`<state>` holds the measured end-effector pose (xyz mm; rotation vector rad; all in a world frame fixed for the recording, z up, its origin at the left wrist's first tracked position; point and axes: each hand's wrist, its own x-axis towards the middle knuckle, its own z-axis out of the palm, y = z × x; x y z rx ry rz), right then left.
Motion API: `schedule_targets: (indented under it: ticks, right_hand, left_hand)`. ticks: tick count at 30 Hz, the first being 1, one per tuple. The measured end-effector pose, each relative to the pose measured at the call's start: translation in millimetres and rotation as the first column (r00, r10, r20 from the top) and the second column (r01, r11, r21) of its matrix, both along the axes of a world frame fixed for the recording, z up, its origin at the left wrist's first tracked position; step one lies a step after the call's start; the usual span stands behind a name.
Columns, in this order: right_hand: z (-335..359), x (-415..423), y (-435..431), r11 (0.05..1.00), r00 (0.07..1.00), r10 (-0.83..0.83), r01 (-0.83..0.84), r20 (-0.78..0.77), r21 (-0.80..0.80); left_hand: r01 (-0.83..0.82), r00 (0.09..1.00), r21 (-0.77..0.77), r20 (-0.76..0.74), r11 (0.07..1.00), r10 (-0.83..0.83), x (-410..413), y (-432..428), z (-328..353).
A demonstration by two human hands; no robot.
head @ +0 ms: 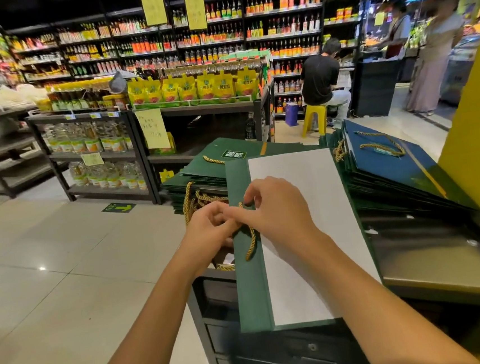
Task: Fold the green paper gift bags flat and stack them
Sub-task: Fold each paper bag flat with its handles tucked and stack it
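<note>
Bag (pixel 250 298) flat on the table (pixel 447 276) up front; left stack (pixel 202 172) sits just behind it, right stack (pixel 399 175) alongside, shelves (pixel 196 109) beyond.

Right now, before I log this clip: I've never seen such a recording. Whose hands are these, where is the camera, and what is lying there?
There is no machine here, only a person's two bare hands. One camera worn on the head films them, looking forward and down in a shop. The left hand and right hand both pinch the gold cord handle of a green paper bag lying flat, white side up. More flat green bags form a far stack and a right stack by the metal counter.
</note>
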<state>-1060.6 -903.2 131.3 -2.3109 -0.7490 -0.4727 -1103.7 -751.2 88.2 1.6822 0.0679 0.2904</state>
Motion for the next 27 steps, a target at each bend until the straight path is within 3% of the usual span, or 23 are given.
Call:
schedule_targets:
  ticks: [3, 10, 13, 16, 18, 20, 24, 27]
  right_hand:
    - [2, 5, 10, 0.99, 0.996, -0.092, 0.093, 0.018, -0.104]
    - [1, 5, -3, 0.993, 1.0, 0.004, -0.005, -0.008, -0.121]
    - [-2, 9, -13, 0.994, 0.983, 0.107, -0.1, -0.149, 0.054]
    - [2, 6, -27, 0.925, 0.918, 0.281, -0.182, -0.28, 0.333]
    - [8, 5, -38, 0.852, 0.871, 0.352, -0.147, -0.342, 0.503]
    - [9, 7, -48, 0.81, 0.852, 0.371, -0.103, -0.369, 0.578]
    - [6, 8, -54, 0.851, 0.866, 0.351, -0.137, -0.356, 0.507]
    - [2, 11, -57, 0.902, 0.937, 0.255, -0.142, -0.238, 0.407]
  left_hand:
    - [0.022, 1.0, -0.011, 0.018, 1.0, -0.021, 0, 1, -2]
    - [0.066, 0.997, -0.049, 0.045, 0.997, -0.064, 0, 2, -2]
    - [0.067, 0.997, -0.043, 0.033, 0.997, -0.065, -1, 3, -2]
    - [0.064, 0.998, -0.064, 0.016, 0.996, -0.063, -1, 3, -1]
    - [0.071, 0.997, -0.093, 0.007, 0.993, -0.071, -1, 3, 1]
    - [0.078, 0.997, -0.112, -0.003, 0.991, -0.079, 0, 3, 2]
    - [0.068, 0.997, -0.097, -0.022, 0.993, -0.07, 0, 3, 2]
    - [0.061, 0.997, -0.115, -0.031, 0.991, -0.065, 0, 3, 2]
